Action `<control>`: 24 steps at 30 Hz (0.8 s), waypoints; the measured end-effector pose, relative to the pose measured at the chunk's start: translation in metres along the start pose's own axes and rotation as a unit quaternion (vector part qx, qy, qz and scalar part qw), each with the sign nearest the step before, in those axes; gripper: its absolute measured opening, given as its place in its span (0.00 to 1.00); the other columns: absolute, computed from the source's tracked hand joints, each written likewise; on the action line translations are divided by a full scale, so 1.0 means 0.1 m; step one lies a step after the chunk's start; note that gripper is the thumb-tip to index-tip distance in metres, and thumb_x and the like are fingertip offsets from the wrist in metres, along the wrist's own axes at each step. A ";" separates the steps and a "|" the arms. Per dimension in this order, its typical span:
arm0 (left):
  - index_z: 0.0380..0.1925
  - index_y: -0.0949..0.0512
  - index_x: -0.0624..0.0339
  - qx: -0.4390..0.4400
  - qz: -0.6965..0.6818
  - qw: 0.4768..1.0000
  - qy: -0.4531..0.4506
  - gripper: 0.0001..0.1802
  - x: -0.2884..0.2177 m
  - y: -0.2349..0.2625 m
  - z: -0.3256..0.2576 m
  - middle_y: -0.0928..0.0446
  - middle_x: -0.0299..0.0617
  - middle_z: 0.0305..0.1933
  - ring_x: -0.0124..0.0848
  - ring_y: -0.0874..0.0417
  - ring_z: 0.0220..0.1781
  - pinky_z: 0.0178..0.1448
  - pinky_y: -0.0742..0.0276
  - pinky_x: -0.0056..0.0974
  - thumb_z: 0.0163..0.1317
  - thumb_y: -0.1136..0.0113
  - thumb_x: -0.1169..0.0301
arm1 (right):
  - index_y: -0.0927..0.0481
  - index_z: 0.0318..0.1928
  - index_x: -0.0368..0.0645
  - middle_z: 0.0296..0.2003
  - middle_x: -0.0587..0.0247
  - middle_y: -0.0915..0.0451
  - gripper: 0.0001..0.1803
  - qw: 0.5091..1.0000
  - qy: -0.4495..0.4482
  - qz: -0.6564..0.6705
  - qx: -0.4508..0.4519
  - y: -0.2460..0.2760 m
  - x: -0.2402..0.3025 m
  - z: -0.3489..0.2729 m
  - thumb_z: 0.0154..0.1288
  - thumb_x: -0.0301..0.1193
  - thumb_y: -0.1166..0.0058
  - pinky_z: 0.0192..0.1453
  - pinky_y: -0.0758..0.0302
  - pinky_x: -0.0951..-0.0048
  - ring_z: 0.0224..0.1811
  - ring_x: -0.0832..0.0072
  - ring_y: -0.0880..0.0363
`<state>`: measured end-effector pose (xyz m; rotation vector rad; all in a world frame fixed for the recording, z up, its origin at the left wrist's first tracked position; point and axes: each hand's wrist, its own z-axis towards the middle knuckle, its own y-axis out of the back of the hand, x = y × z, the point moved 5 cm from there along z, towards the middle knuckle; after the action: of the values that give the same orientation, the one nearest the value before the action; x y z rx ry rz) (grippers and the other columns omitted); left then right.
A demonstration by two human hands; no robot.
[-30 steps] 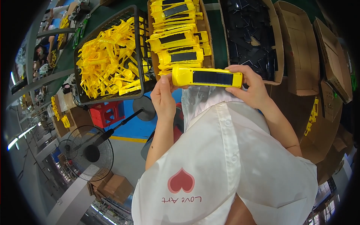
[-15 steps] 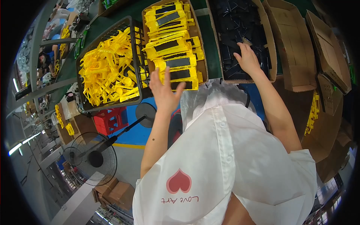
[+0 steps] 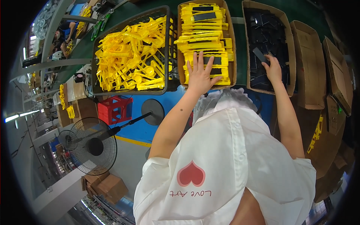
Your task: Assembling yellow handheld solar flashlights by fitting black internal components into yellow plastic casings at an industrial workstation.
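My left hand (image 3: 201, 76) lies with fingers spread over the near end of a cardboard box (image 3: 233, 48) of yellow plastic frames (image 3: 204, 44), several of which have dark rectangular panels set in them. Nothing is gripped by it. Over a second box, my right hand (image 3: 273, 70) pinches one flat black rectangular plate (image 3: 260, 55) between thumb and fingers. Beneath it, many loose glossy black plates (image 3: 265, 32) lie in that second cardboard box (image 3: 291, 56). To the left, a black plastic crate (image 3: 166, 63) is heaped with loose yellow plastic parts (image 3: 131, 50).
Two shallow cardboard boxes (image 3: 309, 67) (image 3: 336, 73) stand on the right. The boxes and crate rest on a green tabletop (image 3: 241, 48). A black standing fan (image 3: 93, 146), a red plastic stool (image 3: 113, 108) and brown cartons (image 3: 112, 187) are at lower left.
My right hand has lifted a black plate from the pile and now holds it. My left hand has come down onto the yellow frames. The whole view has shifted, moving the boxes rightward.
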<state>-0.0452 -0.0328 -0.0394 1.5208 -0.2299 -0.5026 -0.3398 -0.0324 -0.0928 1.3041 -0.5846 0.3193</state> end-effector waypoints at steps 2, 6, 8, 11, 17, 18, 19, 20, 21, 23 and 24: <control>0.58 0.44 0.49 -0.018 -0.022 0.999 -0.017 0.38 0.02 0.03 0.04 0.58 0.53 0.65 0.50 0.61 0.66 0.61 0.64 0.62 0.50 0.50 0.44 | 0.29 0.43 0.44 0.34 0.57 0.28 0.16 1.000 0.011 -0.004 -0.021 0.02 0.05 0.01 0.50 0.25 0.47 0.39 0.30 0.68 0.36 0.62 0.27; 0.47 0.33 0.58 -0.221 -0.130 0.966 -0.024 0.24 0.42 0.57 0.01 0.40 0.50 0.53 0.47 0.40 0.54 0.55 0.45 0.48 0.50 0.44 0.61 | 0.25 0.37 0.40 0.31 0.56 0.27 0.12 0.992 -0.075 0.003 -0.106 0.11 -0.02 -0.16 0.55 0.33 0.49 0.37 0.32 0.69 0.33 0.63 0.28; 0.38 0.30 0.60 -0.328 -0.151 0.932 0.031 0.15 1.12 0.75 -0.06 0.31 0.48 0.40 0.46 0.34 0.42 0.46 0.38 0.43 0.46 0.46 0.76 | 0.27 0.35 0.40 0.25 0.63 0.27 0.12 0.979 -0.142 0.115 -0.091 0.16 -0.01 -0.29 0.60 0.36 0.53 0.25 0.35 0.79 0.21 0.78 0.31; 0.35 0.27 0.58 -0.122 0.012 0.983 0.140 0.15 2.09 0.63 -0.17 0.29 0.44 0.41 0.45 0.33 0.43 0.46 0.35 0.43 0.43 0.42 0.74 | 0.29 0.34 0.42 0.21 0.68 0.27 0.10 0.941 -0.216 0.258 -0.044 0.25 0.32 -0.46 0.62 0.36 0.56 0.17 0.41 0.86 0.14 0.87 0.36; 0.31 0.24 0.59 -0.082 -0.178 0.980 0.044 0.08 2.52 0.49 -0.28 0.25 0.45 0.30 0.44 0.26 0.32 0.37 0.29 0.39 0.47 0.43 0.72 | 0.32 0.37 0.44 0.19 0.71 0.30 0.07 0.912 -0.204 0.348 0.082 0.05 1.36 -0.48 0.63 0.33 0.59 0.15 0.44 0.88 0.14 0.90 0.39; 0.31 0.25 0.62 -0.152 -0.232 0.958 0.076 0.07 2.48 0.73 -0.26 0.25 0.46 0.31 0.40 0.25 0.31 0.34 0.29 0.35 0.50 0.44 0.75 | 0.34 0.40 0.43 0.20 0.71 0.29 0.08 0.907 -0.199 0.357 0.101 0.05 1.57 -0.47 0.64 0.32 0.59 0.17 0.42 0.89 0.15 0.90 0.38; 0.31 0.26 0.64 -0.205 -0.229 0.945 0.110 0.06 2.46 0.98 -0.28 0.26 0.46 0.30 0.34 0.26 0.29 0.32 0.30 0.29 0.52 0.45 0.76 | 0.35 0.41 0.42 0.21 0.70 0.28 0.08 0.902 -0.170 0.376 0.128 0.04 1.73 -0.46 0.64 0.31 0.60 0.18 0.41 0.90 0.15 0.90 0.37; 0.32 0.27 0.65 -0.342 -0.192 0.918 0.063 0.06 2.48 1.17 -0.36 0.26 0.43 0.29 0.30 0.26 0.26 0.30 0.32 0.27 0.54 0.46 0.76 | 0.35 0.40 0.41 0.21 0.69 0.27 0.08 0.895 -0.143 0.391 0.160 0.02 1.87 -0.43 0.64 0.30 0.61 0.19 0.40 0.90 0.16 0.90 0.36; 0.33 0.29 0.66 -0.365 -0.336 0.844 0.204 0.06 2.54 1.22 -0.45 0.26 0.40 0.29 0.28 0.26 0.27 0.32 0.30 0.26 0.57 0.49 0.76 | 0.35 0.40 0.41 0.22 0.68 0.27 0.07 0.888 -0.128 0.398 0.188 0.00 1.92 -0.40 0.64 0.29 0.62 0.18 0.40 0.90 0.16 0.90 0.36; 0.36 0.33 0.66 -0.433 -0.515 0.698 0.246 0.07 2.51 1.24 -0.52 0.27 0.43 0.34 0.31 0.24 0.31 0.36 0.25 0.29 0.58 0.52 0.77 | 0.34 0.38 0.40 0.25 0.67 0.25 0.06 0.865 -0.126 0.434 0.216 -0.05 2.04 -0.33 0.62 0.28 0.57 0.27 0.33 0.87 0.23 0.87 0.30; 0.37 0.34 0.66 -0.436 -0.585 0.626 0.275 0.07 2.40 1.26 -0.52 0.28 0.45 0.36 0.32 0.23 0.33 0.38 0.24 0.30 0.58 0.52 0.77 | 0.33 0.38 0.40 0.27 0.65 0.24 0.07 0.850 -0.128 0.463 0.216 -0.10 2.06 -0.29 0.60 0.28 0.54 0.31 0.31 0.84 0.27 0.85 0.28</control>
<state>0.2103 -0.0977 0.0423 0.5658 1.4266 -0.9232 -0.1598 -0.0276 0.0125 1.4197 -1.4307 1.1369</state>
